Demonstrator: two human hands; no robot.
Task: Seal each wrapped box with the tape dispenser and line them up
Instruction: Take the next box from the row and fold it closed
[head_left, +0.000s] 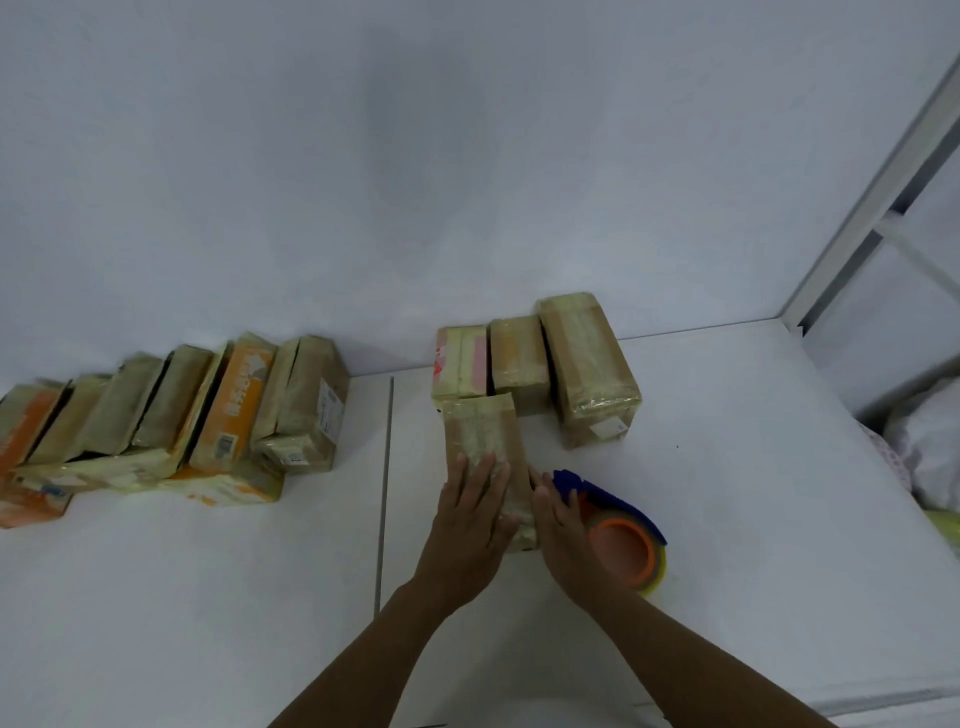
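The step in hand seems to be the smoothing of tape on one box (483, 436), which lies on the counter (737, 467) in front of the person. The left hand (470, 514) presses flat on its top with straight, slightly spread fingers. The right hand (563, 530) lies with straight fingers along its right side and grips nothing. One tape dispenser (623, 545) lies just beside this hand, on the counter.

Next, I think, the box must be pushed up to the three boxes (519, 358) that stand side by side at the wall (467, 156), and its far end already nearly touches them. Then another box must be brought from the leaning row (171, 400) on the left. In that row I count about seven, with some lying flat under them, but the exact number I cannot tell.
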